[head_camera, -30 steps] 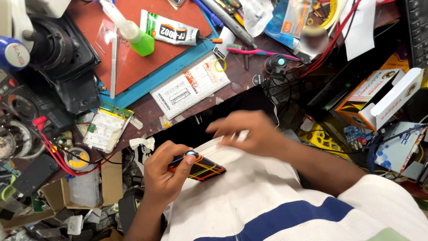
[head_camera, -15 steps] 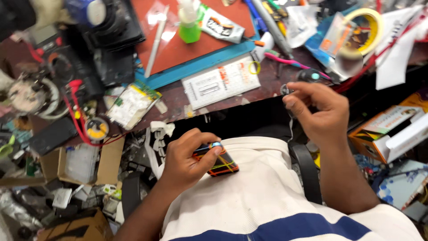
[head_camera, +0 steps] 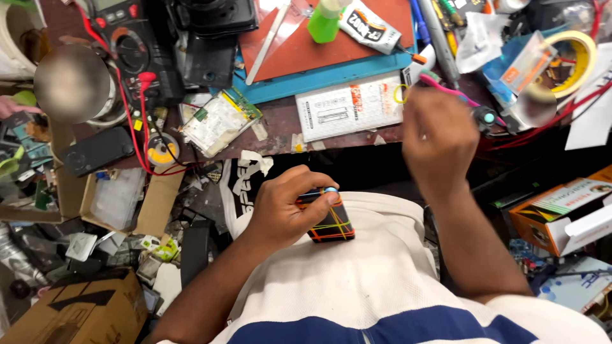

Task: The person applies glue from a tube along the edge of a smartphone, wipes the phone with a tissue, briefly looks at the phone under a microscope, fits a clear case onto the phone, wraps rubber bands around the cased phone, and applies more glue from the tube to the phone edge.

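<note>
A person's left hand [head_camera: 284,207] pinches a small dark phone [head_camera: 328,220] wrapped in rubber bands against their shirt, while the right hand [head_camera: 440,137], grip loosely curled and blurred, hovers over the cluttered tabletop [head_camera: 280,124].

The person's left hand [head_camera: 284,207] grips a small dark phone [head_camera: 328,223] wrapped in orange and yellow rubber bands, held against the white shirt [head_camera: 357,274] at the belly. The right hand [head_camera: 440,137] is raised over the edge of the cluttered workbench [head_camera: 280,124], blurred, beside a white printed packet [head_camera: 350,105]. A red mat [head_camera: 299,41] with a green bottle [head_camera: 323,19] lies farther back.
</note>
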A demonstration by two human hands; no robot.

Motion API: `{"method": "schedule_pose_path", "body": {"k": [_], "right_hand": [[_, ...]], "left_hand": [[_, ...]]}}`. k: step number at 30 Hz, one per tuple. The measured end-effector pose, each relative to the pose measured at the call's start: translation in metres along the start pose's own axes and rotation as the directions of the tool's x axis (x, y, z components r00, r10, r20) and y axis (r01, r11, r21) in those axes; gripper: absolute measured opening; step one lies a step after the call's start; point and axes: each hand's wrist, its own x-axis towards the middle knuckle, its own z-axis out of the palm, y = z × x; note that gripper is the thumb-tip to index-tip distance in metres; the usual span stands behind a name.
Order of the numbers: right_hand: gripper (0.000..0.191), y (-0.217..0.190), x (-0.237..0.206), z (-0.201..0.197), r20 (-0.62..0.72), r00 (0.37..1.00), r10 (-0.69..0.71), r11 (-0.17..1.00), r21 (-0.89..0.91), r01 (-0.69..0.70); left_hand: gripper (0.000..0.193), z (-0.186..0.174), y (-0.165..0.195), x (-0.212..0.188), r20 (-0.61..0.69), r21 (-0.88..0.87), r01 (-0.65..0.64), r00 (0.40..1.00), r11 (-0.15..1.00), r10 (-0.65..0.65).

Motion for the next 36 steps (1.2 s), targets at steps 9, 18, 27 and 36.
{"method": "schedule_pose_path", "body": {"k": [9,18,27,36], "right_hand": [[0.017,0.046,0.049,0.037,0.038,0.997,-0.072,0.997,-0.018,0.073],[0.028,0.056,0.027,0.023,0.142,0.965,-0.221,0.969,-0.078,0.233],[0.025,0.088,0.036,0.014,0.421,0.802,0.423,0.906,-0.206,-0.37],[0.026,0.041,0.049,0.034,0.578,0.621,0.529,0.818,-0.154,-0.554]], "left_hand": [[0.019,-0.006,-0.004,-0.006,-0.033,-0.069,-0.075,0.997,0.995,0.073],[0.02,-0.005,0.01,-0.022,0.003,0.009,-0.253,0.967,0.967,0.253],[0.045,0.013,0.005,-0.037,-0.135,-0.145,-0.143,0.983,0.979,0.124],[0.051,0.017,0.01,-0.058,-0.058,-0.314,-0.074,0.997,0.946,0.059]]}}
